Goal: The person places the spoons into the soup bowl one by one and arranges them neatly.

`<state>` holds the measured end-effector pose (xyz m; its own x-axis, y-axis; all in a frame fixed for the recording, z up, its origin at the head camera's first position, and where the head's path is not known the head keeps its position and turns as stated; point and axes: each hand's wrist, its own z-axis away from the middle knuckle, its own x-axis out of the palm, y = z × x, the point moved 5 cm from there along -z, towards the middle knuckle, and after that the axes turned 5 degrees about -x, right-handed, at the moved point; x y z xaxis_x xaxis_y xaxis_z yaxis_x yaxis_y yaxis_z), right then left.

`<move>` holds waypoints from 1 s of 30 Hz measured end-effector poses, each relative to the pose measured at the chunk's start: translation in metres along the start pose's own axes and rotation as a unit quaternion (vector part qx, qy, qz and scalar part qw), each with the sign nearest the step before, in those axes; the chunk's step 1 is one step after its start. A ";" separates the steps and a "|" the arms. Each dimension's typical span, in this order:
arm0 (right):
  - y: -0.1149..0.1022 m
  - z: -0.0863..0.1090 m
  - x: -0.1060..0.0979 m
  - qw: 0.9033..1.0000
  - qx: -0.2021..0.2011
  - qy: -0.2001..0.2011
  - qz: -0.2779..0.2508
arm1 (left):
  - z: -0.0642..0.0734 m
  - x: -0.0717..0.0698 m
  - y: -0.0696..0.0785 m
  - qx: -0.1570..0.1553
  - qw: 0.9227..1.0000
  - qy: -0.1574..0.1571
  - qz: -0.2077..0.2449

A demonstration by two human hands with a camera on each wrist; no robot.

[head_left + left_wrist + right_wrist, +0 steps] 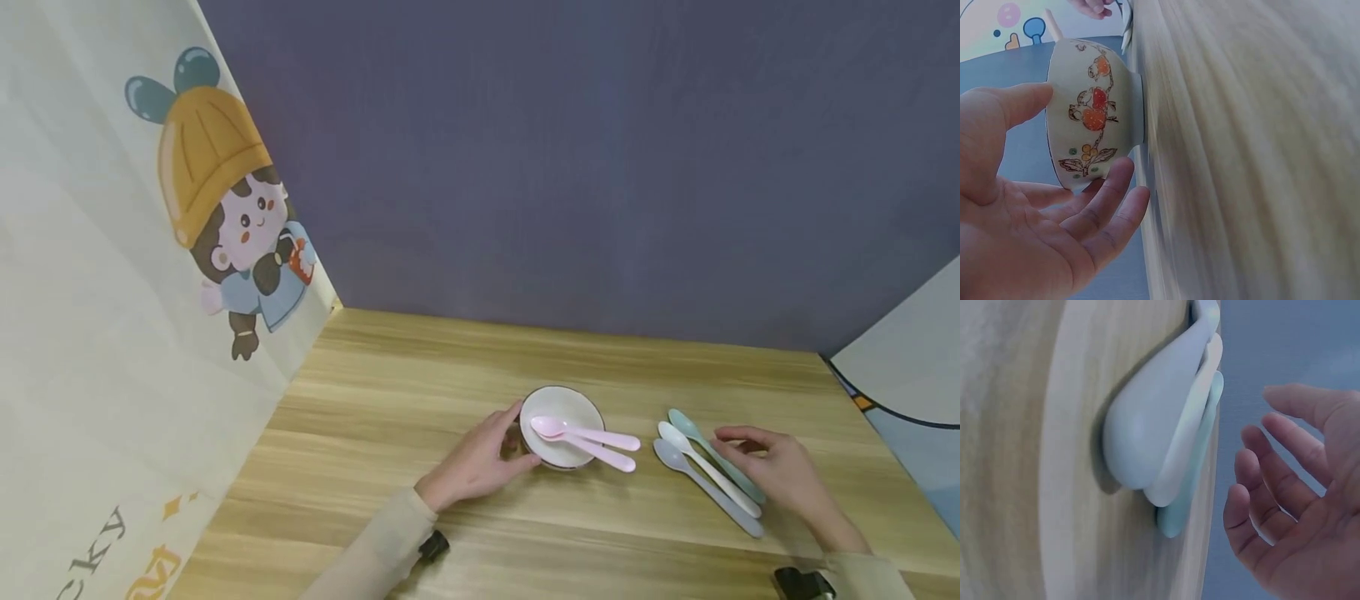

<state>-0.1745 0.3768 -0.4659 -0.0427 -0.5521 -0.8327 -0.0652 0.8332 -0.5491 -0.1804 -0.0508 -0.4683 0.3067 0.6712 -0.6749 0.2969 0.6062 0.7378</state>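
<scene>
My left hand (477, 460) holds a small white bowl (572, 403) at its near left side, thumb and fingers spread about the wall. In the left wrist view, the thumb lies at the rim and the bowl (1075, 75) shows an orange and red fruit pattern. Two pink spoons (602, 452) lean in the bowl, handles sticking out to the right. To the right, a grey spoon (712, 495), a white spoon (715, 472) and a green spoon (739, 481) lie side by side. Beside the green one is my right hand (782, 472), fingers loosely bent and holding nothing.
The wooden table (360, 433) carries the bowl and spoons. A dark blue panel (570, 167) rises along its back edge. On the left stands a pale wall (82, 275) with a cartoon figure (243, 217); another printed panel (911, 367) borders the right.
</scene>
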 end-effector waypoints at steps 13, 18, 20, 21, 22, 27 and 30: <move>0.003 -0.003 0.003 0.999 0.015 -0.034 0.003 | -0.002 0.001 -0.001 0.005 1.000 -0.001 0.001; 0.002 -0.003 0.009 0.999 0.010 -0.041 0.002 | 0.000 0.002 -0.003 -0.002 1.000 -0.002 0.004; 0.003 -0.002 0.011 0.999 0.013 -0.046 -0.002 | 0.000 0.002 -0.004 -0.004 1.000 -0.001 0.004; 0.003 -0.002 0.012 0.999 0.016 -0.048 -0.005 | 0.000 0.002 -0.004 -0.003 1.000 0.000 0.004; 0.004 -0.002 0.013 0.998 0.018 -0.052 -0.005 | 0.000 0.002 -0.003 -0.003 1.000 0.001 0.003; 0.005 -0.003 0.015 0.999 0.007 -0.042 -0.004 | 0.000 0.001 -0.002 -0.004 1.000 0.003 0.000; 0.004 -0.006 0.014 1.000 -0.007 -0.029 0.001 | -0.001 0.000 -0.001 -0.005 1.000 0.004 -0.002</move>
<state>-0.1813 0.3727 -0.4791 0.0144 -0.5478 -0.8365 -0.0787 0.8334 -0.5471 -0.1812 -0.0512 -0.4684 0.2974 0.6727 -0.6775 0.2895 0.6127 0.7354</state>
